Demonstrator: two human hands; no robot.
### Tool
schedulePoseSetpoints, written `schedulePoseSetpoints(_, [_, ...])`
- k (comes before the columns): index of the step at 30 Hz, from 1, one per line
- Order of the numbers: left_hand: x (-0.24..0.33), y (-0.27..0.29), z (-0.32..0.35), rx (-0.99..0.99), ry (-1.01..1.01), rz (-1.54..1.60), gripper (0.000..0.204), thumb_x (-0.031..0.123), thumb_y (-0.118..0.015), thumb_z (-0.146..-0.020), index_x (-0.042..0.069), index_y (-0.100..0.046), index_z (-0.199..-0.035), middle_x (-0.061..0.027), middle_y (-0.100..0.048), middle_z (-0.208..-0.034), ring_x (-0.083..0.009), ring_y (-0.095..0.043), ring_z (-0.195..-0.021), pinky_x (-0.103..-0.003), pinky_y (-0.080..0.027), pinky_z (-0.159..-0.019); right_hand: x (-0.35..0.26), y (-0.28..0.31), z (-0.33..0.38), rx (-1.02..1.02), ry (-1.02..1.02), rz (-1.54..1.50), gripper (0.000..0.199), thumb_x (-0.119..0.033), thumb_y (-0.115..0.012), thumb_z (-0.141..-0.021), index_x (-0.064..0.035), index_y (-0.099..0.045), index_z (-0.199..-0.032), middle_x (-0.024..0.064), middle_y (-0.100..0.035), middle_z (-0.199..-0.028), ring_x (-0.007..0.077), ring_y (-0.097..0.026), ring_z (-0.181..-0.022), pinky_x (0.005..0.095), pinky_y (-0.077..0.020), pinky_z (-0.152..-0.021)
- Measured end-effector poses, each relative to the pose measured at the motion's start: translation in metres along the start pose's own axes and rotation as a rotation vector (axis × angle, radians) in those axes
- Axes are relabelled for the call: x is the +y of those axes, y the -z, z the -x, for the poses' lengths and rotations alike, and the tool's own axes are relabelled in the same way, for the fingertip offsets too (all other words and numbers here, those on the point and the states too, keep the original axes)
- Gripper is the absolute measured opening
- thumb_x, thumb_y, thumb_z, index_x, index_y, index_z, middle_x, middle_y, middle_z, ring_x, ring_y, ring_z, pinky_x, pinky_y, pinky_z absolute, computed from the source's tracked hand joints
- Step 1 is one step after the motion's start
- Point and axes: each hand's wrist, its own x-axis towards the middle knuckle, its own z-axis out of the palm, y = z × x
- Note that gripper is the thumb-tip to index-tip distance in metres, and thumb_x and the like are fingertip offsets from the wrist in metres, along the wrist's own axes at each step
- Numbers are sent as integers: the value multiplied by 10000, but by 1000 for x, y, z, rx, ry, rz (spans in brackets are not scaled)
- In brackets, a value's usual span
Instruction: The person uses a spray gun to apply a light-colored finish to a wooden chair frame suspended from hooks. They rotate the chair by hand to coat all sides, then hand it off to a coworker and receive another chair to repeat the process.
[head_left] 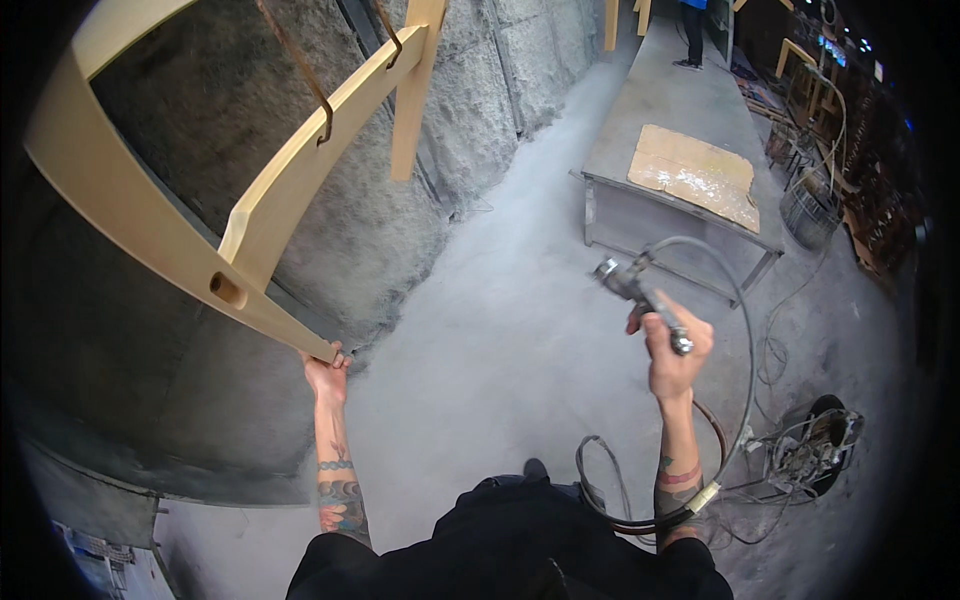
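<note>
A pale wooden frame (150,215) hangs at the upper left from rusty metal hooks (325,122). It has a curved leg with an oval slot, joined to a crosspiece (300,155). My left hand (328,373) is closed around the lower tip of the curved leg; its fingers are partly hidden by the wood. At the right, my right hand (678,350) grips a metal spray gun (640,295) by its handle, nozzle pointing to the upper left, well apart from the wood. From the gun a grey hose (748,350) loops down past my right forearm.
A low grey platform (640,130) stands ahead at the right, with a stained board (695,170) on it. A dusty grey wall (460,100) runs behind the frame. Tangled hoses and a dark bucket (825,440) lie at the right. Another person's legs (692,35) show far ahead.
</note>
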Motion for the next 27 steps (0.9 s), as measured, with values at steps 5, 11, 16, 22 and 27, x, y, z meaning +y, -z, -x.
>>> schedulePoseSetpoints(5, [1,-1,0,34,-1,33,361,399,-347,-1099,80,-510,-1055,-95,-568,-913,-151,-394,-656,-356,-413,-683,-6,27,-17,-134,-183,-46,298,-223,-701,-967,41,-774,-849,51,-672,-631,78,-590,-552,248,-418,-497])
schedulePoseSetpoints(11, [0,2,-6,2,-11,58,310,336,-347,-1094,78,-518,-1069,-106,-572,-933,-153,-392,-658,-352,-416,-690,-41,105,-69,315,-178,-190,583,-499,-503,-1073,50,-670,-967,130,-680,-775,114,-569,-532,201,-321,-401])
schedulePoseSetpoints(16, [-2,-3,-7,20,-36,55,287,294,-335,-1095,71,-514,-1073,-110,-566,-934,-153,-390,-660,-349,-410,-688,-72,119,-56,23,-54,-567,676,-564,-470,-1062,94,-589,-1159,163,-641,-782,199,-593,-553,221,-333,-396])
schedulePoseSetpoints(22, [1,-12,-6,22,-56,48,271,286,-335,-1095,71,-500,-1087,-117,-558,-937,-151,-392,-646,-350,-410,-665,-146,141,-99,-372,40,-603,898,-739,-378,-1009,124,-571,-1166,170,-642,-760,183,-507,-418,269,-361,-362])
schedulePoseSetpoints(27, [1,-11,-11,5,-61,30,266,306,-339,-1102,74,-468,-1119,-115,-560,-925,-150,-399,-621,-348,-416,-645,-173,200,-175,-32,-156,-285,767,-637,-348,-1060,82,-546,-1236,123,-662,-808,155,-517,-456,241,-404,-391])
